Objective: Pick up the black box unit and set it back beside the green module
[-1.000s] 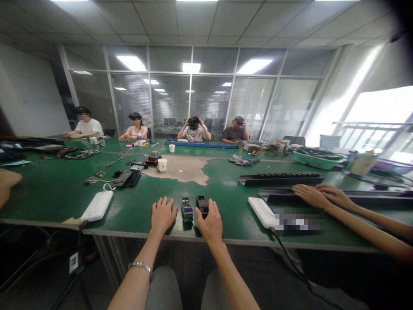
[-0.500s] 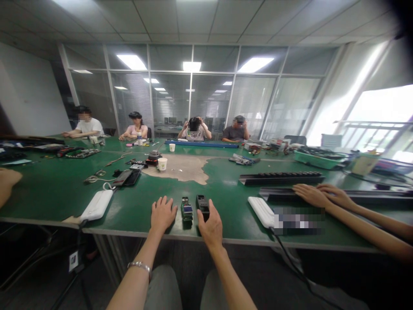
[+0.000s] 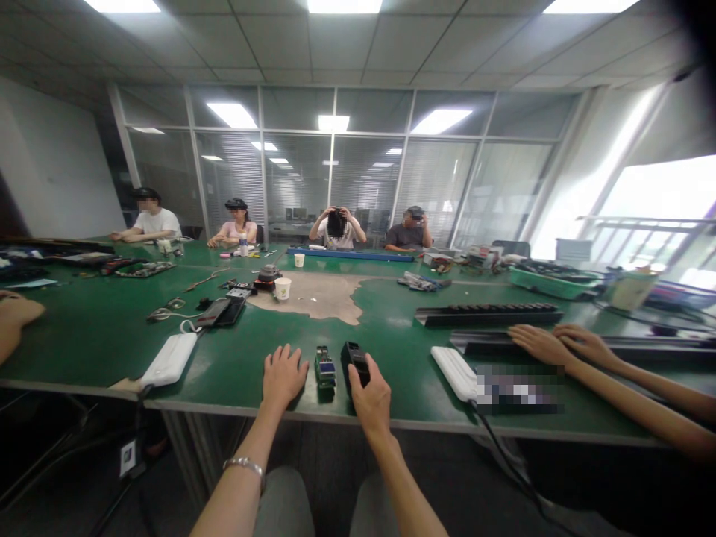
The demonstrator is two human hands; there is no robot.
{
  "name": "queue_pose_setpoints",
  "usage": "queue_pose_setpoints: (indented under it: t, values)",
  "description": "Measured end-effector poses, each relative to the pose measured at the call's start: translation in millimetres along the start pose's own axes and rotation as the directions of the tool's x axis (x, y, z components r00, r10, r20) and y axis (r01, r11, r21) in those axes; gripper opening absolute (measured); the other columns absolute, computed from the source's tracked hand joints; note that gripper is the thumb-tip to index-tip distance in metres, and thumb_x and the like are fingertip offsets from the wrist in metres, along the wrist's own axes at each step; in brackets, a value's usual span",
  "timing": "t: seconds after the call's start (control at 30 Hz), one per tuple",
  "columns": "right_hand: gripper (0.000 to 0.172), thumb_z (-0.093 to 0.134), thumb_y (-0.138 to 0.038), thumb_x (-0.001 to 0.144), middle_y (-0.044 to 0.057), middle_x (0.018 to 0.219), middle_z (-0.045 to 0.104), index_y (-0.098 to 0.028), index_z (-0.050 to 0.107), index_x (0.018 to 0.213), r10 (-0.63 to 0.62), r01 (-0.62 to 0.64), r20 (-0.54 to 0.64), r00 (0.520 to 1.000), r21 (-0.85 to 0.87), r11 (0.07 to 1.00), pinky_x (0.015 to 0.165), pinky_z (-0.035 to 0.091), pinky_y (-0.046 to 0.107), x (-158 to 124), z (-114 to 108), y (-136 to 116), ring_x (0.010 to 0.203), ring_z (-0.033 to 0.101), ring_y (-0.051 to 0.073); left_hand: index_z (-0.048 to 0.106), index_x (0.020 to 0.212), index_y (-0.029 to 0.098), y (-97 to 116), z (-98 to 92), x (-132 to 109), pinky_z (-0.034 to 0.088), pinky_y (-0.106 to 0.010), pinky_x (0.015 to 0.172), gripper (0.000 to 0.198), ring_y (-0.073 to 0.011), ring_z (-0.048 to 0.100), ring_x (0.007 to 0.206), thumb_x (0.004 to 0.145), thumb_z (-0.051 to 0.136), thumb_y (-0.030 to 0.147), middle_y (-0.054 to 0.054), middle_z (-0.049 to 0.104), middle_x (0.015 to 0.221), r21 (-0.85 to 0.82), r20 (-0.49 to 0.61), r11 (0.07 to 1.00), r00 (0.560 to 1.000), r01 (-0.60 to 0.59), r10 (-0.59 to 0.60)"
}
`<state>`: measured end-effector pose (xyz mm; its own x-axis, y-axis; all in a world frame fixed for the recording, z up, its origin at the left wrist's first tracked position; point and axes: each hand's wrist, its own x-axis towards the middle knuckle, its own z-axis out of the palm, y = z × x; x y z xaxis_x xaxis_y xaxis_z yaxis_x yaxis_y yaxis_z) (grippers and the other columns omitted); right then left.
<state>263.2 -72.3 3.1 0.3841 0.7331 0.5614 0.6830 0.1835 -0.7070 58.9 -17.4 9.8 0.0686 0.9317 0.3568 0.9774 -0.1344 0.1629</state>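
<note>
My left hand (image 3: 283,375) lies flat on the green table (image 3: 235,358), fingers spread, holding nothing. Just right of it stands a small module with a blue screen (image 3: 324,367), not touched. My right hand (image 3: 370,397) is closed round the near end of a small black device (image 3: 354,357), whose far end tilts up off the table.
A white power bank (image 3: 169,359) lies left of my hands, a white one (image 3: 454,369) to the right with a cable over the edge. A neighbour's hands (image 3: 559,343) rest on black trays. Paper cups, tools and several seated people are farther back.
My right hand went from resting flat beside the black device to gripping it and tipping its far end up. The left hand stayed put. The view tilted slightly.
</note>
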Motion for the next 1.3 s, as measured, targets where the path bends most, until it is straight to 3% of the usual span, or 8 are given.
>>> queue_pose_setpoints:
  t: [0.23,0.37,0.57,0.83,1.1,1.3]
  values:
    - [0.067,0.053,-0.055,0.089,0.018,0.129,0.063,-0.009,0.055,0.137,0.094,-0.095,0.013,0.995,0.139,0.986,0.103,0.046,0.042,9.4,-14.7,-31.9,0.119,0.062,0.029,0.058,0.134,0.029,0.5,-0.1,-0.3,0.028,-0.05,0.113,0.047,-0.0301,0.038,0.14,0.096,0.041,0.05,-0.009,0.048,0.149,-0.002,0.002,1.0,1.0,0.002,-0.002]
    - [0.066,0.053,-0.054,0.09,0.018,0.131,0.062,-0.009,0.054,0.138,0.045,-0.054,0.06,0.997,0.153,0.987,0.104,0.045,0.041,12.1,-10.8,-57.6,0.121,0.06,0.029,0.058,0.134,0.028,1.4,-2.1,-0.8,0.028,-0.05,0.113,0.047,-0.0303,0.038,0.139,0.095,0.041,0.05,-0.009,0.048,0.149,-0.007,0.009,1.0,1.0,0.004,-0.004]
    - [0.061,0.055,-0.044,0.091,0.021,0.13,0.062,-0.006,0.052,0.138,-0.054,0.05,0.115,0.992,0.036,0.998,0.101,0.046,0.041,10.1,5.0,-78.1,0.12,0.06,0.032,0.058,0.134,0.029,1.7,-2.8,-1.1,0.027,-0.051,0.113,0.046,-0.03,0.038,0.14,0.095,0.041,0.049,-0.009,0.048,0.149,-0.012,0.012,1.0,1.0,0.008,-0.008]
    - [0.057,0.054,-0.036,0.093,0.022,0.129,0.062,-0.005,0.048,0.14,-0.117,0.13,0.147,0.982,-0.084,0.988,0.098,0.047,0.04,-2.1,20.1,-77.5,0.117,0.062,0.031,0.058,0.133,0.028,0.5,-2.4,-1.1,0.029,-0.051,0.113,0.047,-0.0302,0.039,0.139,0.096,0.04,0.05,-0.01,0.049,0.148,-0.007,0.001,1.0,1.0,-0.008,0.008]
    - [0.06,0.052,-0.034,0.093,0.023,0.131,0.06,-0.003,0.044,0.143,-0.091,0.119,0.177,0.98,-0.158,0.98,0.098,0.047,0.042,-22.0,27.5,-63.9,0.118,0.061,0.033,0.058,0.134,0.027,0.5,-2.1,-1.0,0.029,-0.05,0.113,0.047,-0.0301,0.039,0.139,0.095,0.042,0.049,-0.01,0.049,0.149,-0.001,0.0,1.0,1.0,-0.008,0.008]
    - [0.07,0.054,-0.038,0.091,0.028,0.142,0.049,0.002,0.037,0.146,-0.123,0.148,0.167,0.978,-0.151,0.977,0.104,0.044,0.047,-26.1,32.7,-58.5,0.132,0.049,0.035,0.057,0.134,0.028,0.2,-3.3,-0.9,0.028,-0.05,0.114,0.047,-0.0295,0.037,0.14,0.096,0.041,0.048,-0.009,0.047,0.15,0.0,0.024,1.0,1.0,-0.002,0.002]
